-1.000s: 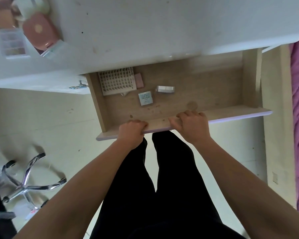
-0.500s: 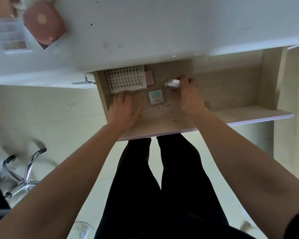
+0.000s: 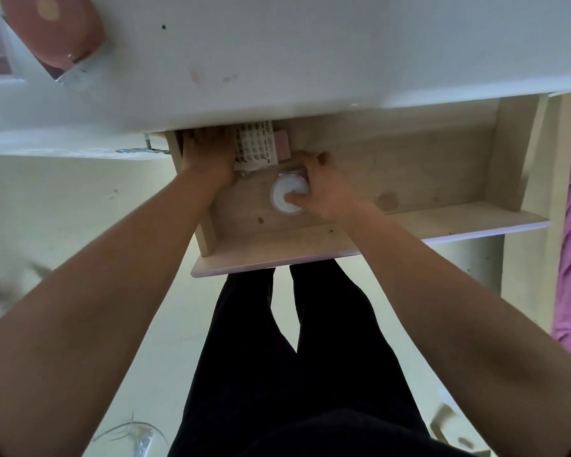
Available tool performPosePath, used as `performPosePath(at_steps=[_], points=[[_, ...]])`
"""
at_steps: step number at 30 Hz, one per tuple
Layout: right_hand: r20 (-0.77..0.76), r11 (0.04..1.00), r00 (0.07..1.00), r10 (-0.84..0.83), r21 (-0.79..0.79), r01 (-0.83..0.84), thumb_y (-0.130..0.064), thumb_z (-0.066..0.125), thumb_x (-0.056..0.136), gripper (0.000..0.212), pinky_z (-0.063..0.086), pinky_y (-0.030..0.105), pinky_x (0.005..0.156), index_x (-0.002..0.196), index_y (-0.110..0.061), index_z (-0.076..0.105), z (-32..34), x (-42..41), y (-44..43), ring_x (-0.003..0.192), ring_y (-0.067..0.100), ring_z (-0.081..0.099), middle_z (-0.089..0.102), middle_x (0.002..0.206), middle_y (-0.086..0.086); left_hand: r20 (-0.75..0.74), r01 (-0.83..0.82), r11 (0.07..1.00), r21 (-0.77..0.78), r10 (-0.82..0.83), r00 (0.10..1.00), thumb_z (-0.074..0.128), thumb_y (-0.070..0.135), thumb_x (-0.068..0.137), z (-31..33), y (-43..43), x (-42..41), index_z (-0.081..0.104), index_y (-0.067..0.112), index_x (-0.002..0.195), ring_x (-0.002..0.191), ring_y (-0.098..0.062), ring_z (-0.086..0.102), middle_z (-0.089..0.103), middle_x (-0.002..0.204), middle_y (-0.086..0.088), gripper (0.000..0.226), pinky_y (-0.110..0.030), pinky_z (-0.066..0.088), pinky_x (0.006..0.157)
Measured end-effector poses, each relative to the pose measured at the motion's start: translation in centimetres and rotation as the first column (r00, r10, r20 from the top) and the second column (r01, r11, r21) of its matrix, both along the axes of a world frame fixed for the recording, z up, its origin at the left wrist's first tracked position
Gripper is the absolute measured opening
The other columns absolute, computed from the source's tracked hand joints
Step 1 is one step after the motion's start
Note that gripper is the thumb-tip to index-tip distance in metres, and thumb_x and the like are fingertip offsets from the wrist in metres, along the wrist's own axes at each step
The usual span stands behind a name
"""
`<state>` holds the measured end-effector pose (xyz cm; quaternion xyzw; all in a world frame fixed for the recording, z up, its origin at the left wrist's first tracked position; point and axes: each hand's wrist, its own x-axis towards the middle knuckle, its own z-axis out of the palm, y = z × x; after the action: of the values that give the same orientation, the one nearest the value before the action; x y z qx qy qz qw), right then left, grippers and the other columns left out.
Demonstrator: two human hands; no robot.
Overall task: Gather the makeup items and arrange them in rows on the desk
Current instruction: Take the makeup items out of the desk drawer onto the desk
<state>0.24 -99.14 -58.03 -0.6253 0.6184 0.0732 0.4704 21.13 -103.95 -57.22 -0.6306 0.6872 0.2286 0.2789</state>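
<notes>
both hands now off the drawer front and inside: right hand curled round the small white jar mid-drawer, left hand at the grid card, grip hidden, can't tell; gathering started.

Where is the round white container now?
Head view: the round white container is in the drawer, gripped by the right hand, in front of the grid-printed card and pink box.

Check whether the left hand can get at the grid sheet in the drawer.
Probably yes. The left hand lies right beside the grid sheet in the open drawer, nothing between; the right hand, gripping a jar, is clear of it.
</notes>
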Motion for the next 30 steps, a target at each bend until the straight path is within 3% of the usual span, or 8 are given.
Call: performPosePath(at_steps=[5,9,11,14,19,25,28,30], points=[[-0.23,0.979,0.952,0.201,0.038,-0.198,-0.05,0.088,0.063,0.096,0.049,0.042,0.096,0.138,-0.01,0.043,0.6,1.8,-0.2,0.116,0.037,0.051,0.035,0.139,0.018,-0.024,0.08,0.994,-0.071,-0.081,0.996,0.087,0.029,0.06,0.0,1.4,0.6,0.013,0.012,0.152,0.139,-0.044,0.023,0.025,0.151,-0.023,0.119,-0.056,0.014,0.116],[-0.357,0.98,0.914,0.194,0.037,-0.194,-0.064,0.084,0.058,0.102,0.048,0.042,0.092,0.132,-0.008,0.044,0.6,1.6,0.8,0.12,0.032,0.045,0.042,0.133,0.014,-0.059,0.064,0.996,-0.069,-0.068,0.996,0.089,0.045,0.052,-0.3,3.4,0.0,0.015,0.012,0.149,0.126,-0.042,0.033,0.03,0.14,-0.024,0.126,-0.052,0.026,0.109],[-0.304,0.993,0.946,0.117,0.067,-0.102,-0.065,0.083,0.058,0.095,0.048,0.038,0.087,0.127,-0.01,0.047,0.0,0.8,1.5,0.117,0.031,0.051,0.052,0.125,0.011,-0.083,0.03,0.996,-0.089,-0.037,0.996,0.085,0.057,0.053,-0.6,4.7,-0.4,0.019,0.011,0.147,0.117,-0.04,0.038,0.035,0.132,-0.023,0.123,-0.049,0.032,0.103],[-0.077,0.975,0.986,-0.149,0.157,0.16,-0.048,0.09,0.061,0.082,0.043,0.029,0.076,0.12,-0.011,0.047,-0.9,-0.2,2.7,0.099,0.024,0.06,0.06,0.108,0.004,-0.115,-0.067,0.99,-0.12,0.053,0.992,0.073,0.072,0.057,-1.0,6.4,-1.0,0.019,0.011,0.145,0.112,-0.039,0.041,0.038,0.128,-0.022,0.12,-0.048,0.035,0.098],[-0.03,0.993,0.999,-0.039,0.111,0.042,-0.051,0.075,0.08,0.047,0.034,0.029,0.068,0.098,-0.012,0.056,0.1,-1.4,4.1,0.088,0.027,0.057,0.057,0.093,0.005,-0.169,-0.1,0.962,-0.253,0.058,0.984,0.065,0.07,0.06,0.3,7.9,-1.2,0.026,0.007,0.145,0.103,-0.037,0.046,0.044,0.12,-0.021,0.112,-0.046,0.038,0.09],[0.031,0.973,0.973,-0.23,-0.01,0.231,-0.049,0.068,0.087,0.052,0.044,0.034,0.075,0.116,-0.009,0.052,5.2,-3.2,3.9,0.089,0.022,0.056,0.058,0.104,0.003,-0.292,-0.203,0.893,-0.402,0.085,0.953,0.063,0.074,0.054,4.3,8.9,0.5,0.031,0.006,0.14,0.092,-0.034,0.049,0.047,0.107,-0.019,0.115,-0.044,0.044,0.079],[0.086,0.929,0.935,-0.344,-0.114,0.352,-0.051,0.065,0.09,0.048,0.049,0.04,0.079,0.111,-0.01,0.052,8.6,-2.8,2.9,0.092,0.026,0.061,0.064,0.103,0.007,-0.327,-0.212,0.864,-0.458,0.058,0.943,0.065,0.074,0.055,7.0,9.2,2.0,0.031,0.004,0.144,0.093,-0.035,0.051,0.049,0.11,-0.021,0.118,-0.046,0.046,0.079],[0.116,0.898,0.911,-0.396,-0.159,0.411,-0.053,0.063,0.09,0.046,0.045,0.037,0.073,0.105,-0.011,0.052,10.7,-1.9,1.8,0.086,0.025,0.06,0.063,0.095,0.004,-0.354,-0.24,0.828,-0.507,0.054,0.934,0.062,0.074,0.056,8.8,9.2,3.2,0.033,0.002,0.143,0.095,-0.035,0.051,0.051,0.112,-0.021,0.117,-0.046,0.047,0.079]])
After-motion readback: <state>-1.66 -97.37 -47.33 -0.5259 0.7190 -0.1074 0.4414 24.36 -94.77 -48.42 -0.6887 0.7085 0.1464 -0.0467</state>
